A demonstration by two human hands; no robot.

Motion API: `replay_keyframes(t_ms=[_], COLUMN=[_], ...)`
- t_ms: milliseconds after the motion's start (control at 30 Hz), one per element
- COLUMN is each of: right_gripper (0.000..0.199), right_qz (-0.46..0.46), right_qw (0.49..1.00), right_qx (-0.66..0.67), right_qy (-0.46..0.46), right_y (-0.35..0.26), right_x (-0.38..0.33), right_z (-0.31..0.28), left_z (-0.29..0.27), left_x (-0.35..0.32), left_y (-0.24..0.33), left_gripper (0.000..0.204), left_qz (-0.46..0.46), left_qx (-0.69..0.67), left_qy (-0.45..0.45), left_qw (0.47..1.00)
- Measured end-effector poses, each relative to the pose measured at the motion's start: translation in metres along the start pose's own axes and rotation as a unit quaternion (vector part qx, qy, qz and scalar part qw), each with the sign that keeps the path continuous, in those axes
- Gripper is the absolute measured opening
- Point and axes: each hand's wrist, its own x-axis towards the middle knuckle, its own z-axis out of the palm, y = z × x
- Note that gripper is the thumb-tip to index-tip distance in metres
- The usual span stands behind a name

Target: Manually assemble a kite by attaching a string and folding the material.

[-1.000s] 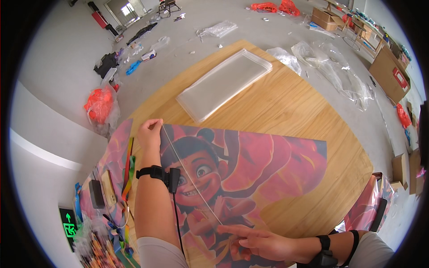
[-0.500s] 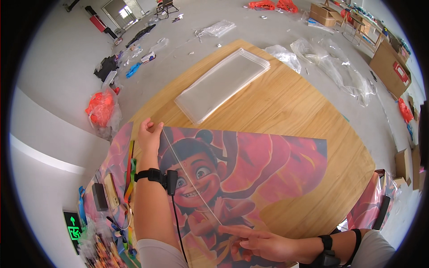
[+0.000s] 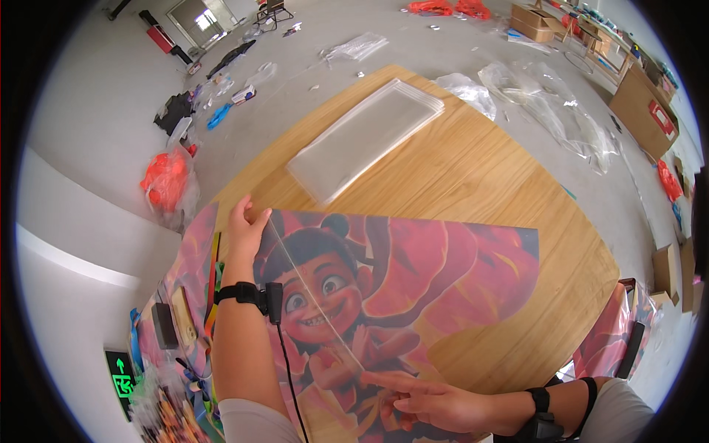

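A thin white strand [image 3: 310,292], a cord or fine rod, runs straight and slanting across a printed sheet [image 3: 465,280] showing a cartoon figure. The upper end of this strand meets the thumb tip of my left hand [image 3: 248,225], whose fingers bend at the sheet's top edge. Down at the lower end is my right hand [image 3: 436,404], index finger stretched toward the strand and the other fingers curled beneath. Its grip is partly hidden. Beyond the sheet, a stack of clear plastic sleeves [image 3: 369,140] lies on the wooden table [image 3: 487,173].
Left of my arm lie a phone [image 3: 184,315], a dark box [image 3: 165,325], colourful ribbons and a bundle of pencils [image 3: 166,413]. Plastic wrap [image 3: 550,111], orange bags [image 3: 165,181] and cardboard boxes [image 3: 641,111] are scattered over the grey floor.
My left forearm has shifted slightly left, its hand staying at the strand's upper end. The right hand has hardly moved.
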Motion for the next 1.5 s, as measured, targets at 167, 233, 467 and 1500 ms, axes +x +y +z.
replay_keyframes(t_ms=[167, 233, 467, 1500], right_gripper=[0.058, 0.059, 0.055, 0.05], right_qz=[-0.014, -0.026, -0.099, -0.13], right_qw=[1.0, 0.999, 0.992, 0.986], right_qx=[-0.026, -0.043, -0.076, -0.086], right_qy=[0.001, 0.002, 0.008, 0.064], right_y=[0.003, 0.006, 0.022, 0.032], right_x=[0.0, 0.001, 0.005, 0.016], right_z=[0.005, 0.01, -0.007, -0.015], left_z=[-0.014, -0.03, -0.058, 0.012], left_x=[-0.005, -0.017, -0.177, -0.386], left_y=[0.002, -0.009, 0.072, 0.125], left_gripper=[0.059, 0.052, 0.036, 0.047], left_qz=[-0.017, -0.015, 0.046, 0.083], left_qx=[-0.097, -0.264, -0.269, 0.091], left_qy=[0.014, 0.154, 0.062, 0.078], left_qw=[0.995, 0.952, 0.96, 0.989])
